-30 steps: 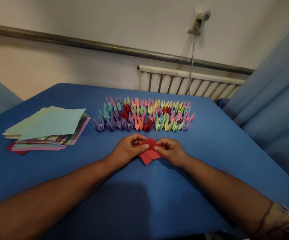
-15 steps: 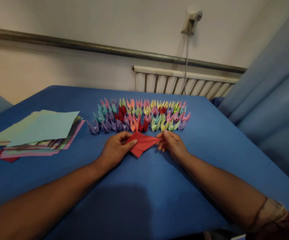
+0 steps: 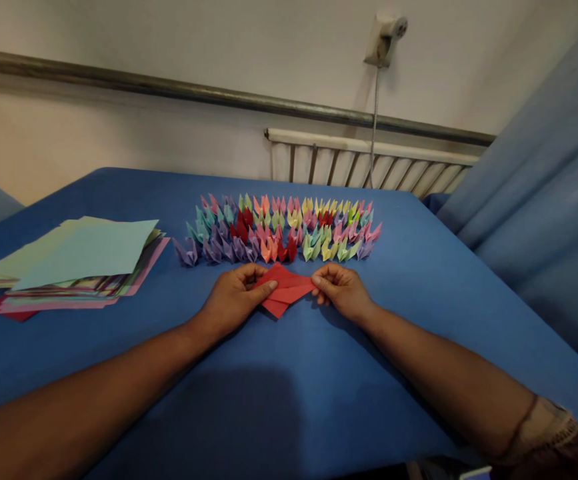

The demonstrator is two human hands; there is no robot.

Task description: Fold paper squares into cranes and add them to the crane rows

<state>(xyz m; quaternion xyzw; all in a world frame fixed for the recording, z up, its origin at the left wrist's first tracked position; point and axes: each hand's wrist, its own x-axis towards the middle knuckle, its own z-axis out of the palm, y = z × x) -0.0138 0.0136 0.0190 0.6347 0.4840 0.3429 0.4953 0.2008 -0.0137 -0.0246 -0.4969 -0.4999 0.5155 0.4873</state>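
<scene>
Left hand (image 3: 233, 298) and right hand (image 3: 343, 291) are both on the folded red paper piece (image 3: 285, 291), which lies flat on the blue table surface (image 3: 289, 393), centre, just in front of the folded rows.

Fingers:
- Left: thumb laid across the top of the red piece, other fingers curled over its far edge. Pinning and gripping its left half.
- Right: fingers curled in tight, tips pinched on the piece's right corner. Narrow grip.

Change vs half a second ago: the red piece was drawn out to a longer point on the right, with the right hand further out and looser on it. Now that point is pulled in, the piece reads shorter and more compact, and the hands sit closer together. Left hand has barely shifted. My read: a flap on the right has been brought back over the body, so one more fold is going in; crease not visibly pressed flat yet.

Around it:
- Rows of small multicoloured folded paper figures (image 3: 279, 231) stand just behind the hands, close but not touching.
- Loose stack of coloured square paper sheets (image 3: 76, 261), pale blue on top, well off to the left.
- White slatted rail (image 3: 369, 159) and grey metal pipe (image 3: 169, 88) along the back wall.
</scene>
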